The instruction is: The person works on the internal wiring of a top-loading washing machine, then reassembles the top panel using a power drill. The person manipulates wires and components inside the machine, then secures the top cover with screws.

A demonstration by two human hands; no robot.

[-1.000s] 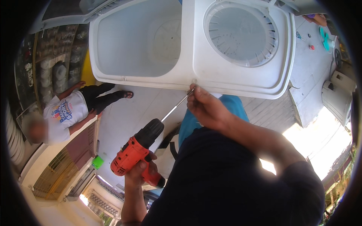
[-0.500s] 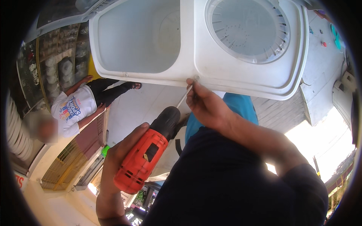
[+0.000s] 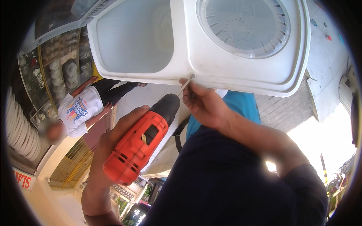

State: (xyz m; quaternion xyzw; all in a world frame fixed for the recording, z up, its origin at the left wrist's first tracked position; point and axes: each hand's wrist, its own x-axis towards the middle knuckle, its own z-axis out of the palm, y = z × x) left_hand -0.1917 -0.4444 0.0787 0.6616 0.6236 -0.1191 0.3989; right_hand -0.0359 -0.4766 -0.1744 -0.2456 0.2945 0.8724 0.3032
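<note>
My left hand (image 3: 115, 132) is wrapped round a red and black cordless drill (image 3: 137, 147), tilted with its black chuck up and to the right. A long thin screwdriver bit (image 3: 183, 88) runs from the chuck to a screw hole (image 3: 193, 76) in the front rim of a white twin-tub washing machine (image 3: 233, 75). My right hand (image 3: 205, 103) pinches the bit close to its tip, just under that rim. Whether a screw sits at the tip is too small to tell.
The machine's open tubs, a square one (image 3: 135, 37) at left and a round one (image 3: 243, 26) at right, lie beyond my hands. Another person (image 3: 85, 109) in a white shirt is at the left, near shelves of parts (image 3: 62, 71). Coiled hose (image 3: 20, 128) hangs at far left.
The drill has moved up slightly, and its bit tip now meets the screw hole in the rim. My right fingers have shifted slightly left with it. The view has shifted a little.
</note>
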